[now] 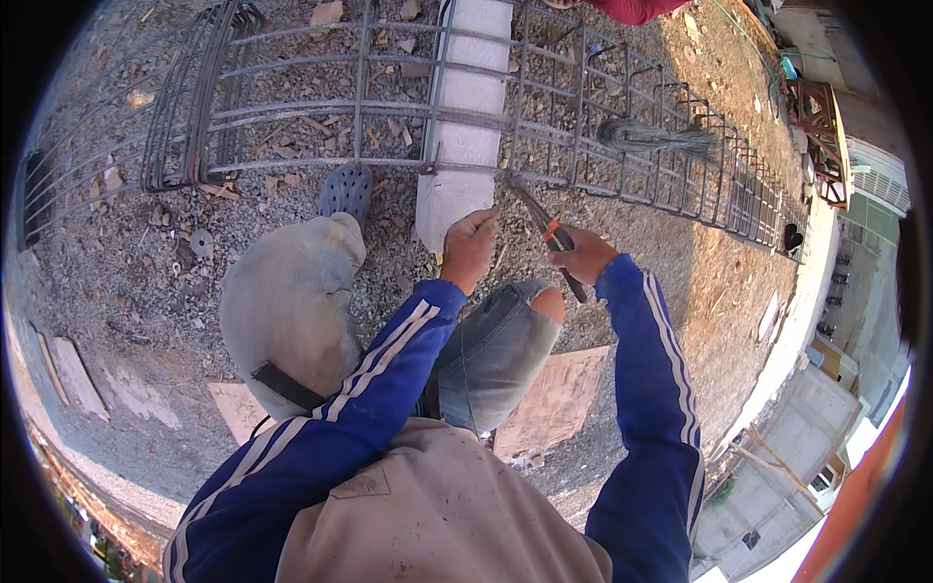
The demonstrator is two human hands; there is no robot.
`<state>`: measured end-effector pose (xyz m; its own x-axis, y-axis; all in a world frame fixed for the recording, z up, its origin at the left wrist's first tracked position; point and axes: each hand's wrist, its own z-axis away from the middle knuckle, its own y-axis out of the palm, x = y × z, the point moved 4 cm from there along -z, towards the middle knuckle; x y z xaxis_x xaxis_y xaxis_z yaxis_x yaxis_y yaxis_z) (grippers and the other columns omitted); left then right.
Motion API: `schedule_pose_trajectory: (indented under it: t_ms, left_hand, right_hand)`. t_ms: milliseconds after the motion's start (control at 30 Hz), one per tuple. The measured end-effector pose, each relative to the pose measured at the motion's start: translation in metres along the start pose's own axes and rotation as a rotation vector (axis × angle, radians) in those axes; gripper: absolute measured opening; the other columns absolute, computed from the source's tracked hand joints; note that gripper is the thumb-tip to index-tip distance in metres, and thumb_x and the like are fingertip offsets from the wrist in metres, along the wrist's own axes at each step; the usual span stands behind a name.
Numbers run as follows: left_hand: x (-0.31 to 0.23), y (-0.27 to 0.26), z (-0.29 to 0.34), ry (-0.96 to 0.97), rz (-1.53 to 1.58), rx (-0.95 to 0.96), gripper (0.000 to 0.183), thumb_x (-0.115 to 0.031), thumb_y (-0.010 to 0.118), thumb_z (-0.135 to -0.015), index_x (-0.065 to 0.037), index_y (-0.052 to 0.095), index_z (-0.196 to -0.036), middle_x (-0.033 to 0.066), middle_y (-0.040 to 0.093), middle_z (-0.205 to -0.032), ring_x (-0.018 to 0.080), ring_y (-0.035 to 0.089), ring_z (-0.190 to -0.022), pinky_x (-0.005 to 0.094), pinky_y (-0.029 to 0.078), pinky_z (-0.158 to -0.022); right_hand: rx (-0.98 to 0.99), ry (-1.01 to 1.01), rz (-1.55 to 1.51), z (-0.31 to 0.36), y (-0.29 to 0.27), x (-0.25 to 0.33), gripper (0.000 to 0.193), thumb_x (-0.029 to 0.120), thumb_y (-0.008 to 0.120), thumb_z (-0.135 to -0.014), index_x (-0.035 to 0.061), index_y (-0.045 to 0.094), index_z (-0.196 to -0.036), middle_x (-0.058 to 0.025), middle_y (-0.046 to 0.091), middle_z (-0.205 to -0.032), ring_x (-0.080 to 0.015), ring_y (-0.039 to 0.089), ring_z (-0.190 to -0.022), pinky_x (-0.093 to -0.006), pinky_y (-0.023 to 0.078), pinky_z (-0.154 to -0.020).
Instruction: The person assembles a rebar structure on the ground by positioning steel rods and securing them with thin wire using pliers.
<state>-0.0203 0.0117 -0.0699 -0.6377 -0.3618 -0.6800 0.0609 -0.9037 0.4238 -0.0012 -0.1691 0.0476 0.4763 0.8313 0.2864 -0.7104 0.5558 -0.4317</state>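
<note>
My right hand (583, 255) grips a pair of pincers (546, 222) with dark handles and orange bands. Their jaws point up and left, at the near long bar of the steel rebar cage (573, 183). Just left of them, my left hand (469, 248) is closed in a pinch at the near edge of the white beam (457, 146). A thin wire (464, 335) seems to trail from it down over my jeans; its end in the fingers is too fine to make out. The cage lies across the beam.
A bundle of tie wire (661, 139) rests on the cage to the right. Bent stirrups (199, 107) are bunched at the left. Gravel and rubble cover the ground. Boards (559, 398) lie beneath me. Another person's red sleeve (637, 8) shows at the far edge.
</note>
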Motion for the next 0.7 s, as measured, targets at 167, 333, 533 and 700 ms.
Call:
schedule_pose_trajectory:
  t_ms: [167,333,533,700]
  left_hand:
    - [0.001,0.003,0.002,0.031,-0.021,-0.023,0.031,-0.011,0.053,-0.093,0.007,0.059,-0.118,0.001,0.063,-0.088,0.0067,0.052,-0.074,0.0223,0.044,-0.067]
    - [-0.002,-0.004,0.007,-0.017,-0.119,-0.091,0.031,-0.012,0.053,-0.092,0.006,0.06,-0.116,0.0045,0.065,-0.091,0.0088,0.055,-0.077,0.0243,0.046,-0.07]
    - [0.002,-0.002,0.007,-0.01,-0.087,-0.054,0.031,-0.014,0.054,-0.09,0.006,0.062,-0.114,0.0036,0.065,-0.088,0.0077,0.054,-0.074,0.0232,0.046,-0.069]
    - [-0.001,-0.001,0.006,0.104,-0.15,-0.095,0.031,-0.011,0.054,-0.092,0.005,0.06,-0.117,-0.0013,0.056,-0.078,0.005,0.048,-0.065,0.0204,0.041,-0.058]
  right_hand:
    - [-0.003,-0.034,-0.032,-0.001,0.011,0.006,0.048,0.025,0.064,-0.081,0.0055,0.053,-0.123,-0.0137,0.062,-0.091,-0.0264,0.062,-0.084,-0.0378,0.048,-0.078]
    - [-0.342,0.098,-0.088,0.003,0.076,0.024,0.037,0.024,0.059,-0.086,0.0046,0.053,-0.118,-0.021,0.063,-0.094,-0.0379,0.063,-0.087,-0.0464,0.048,-0.077]
    - [-0.707,-0.003,-0.247,-0.037,0.143,-0.017,0.029,0.024,0.057,-0.088,0.0055,0.058,-0.11,-0.0227,0.064,-0.086,-0.0428,0.062,-0.085,-0.0489,0.048,-0.074]
    - [-0.543,-0.008,-0.257,-0.016,0.111,0.001,0.026,0.025,0.061,-0.086,0.0044,0.061,-0.102,-0.0208,0.063,-0.078,-0.0398,0.064,-0.08,-0.0441,0.049,-0.069]
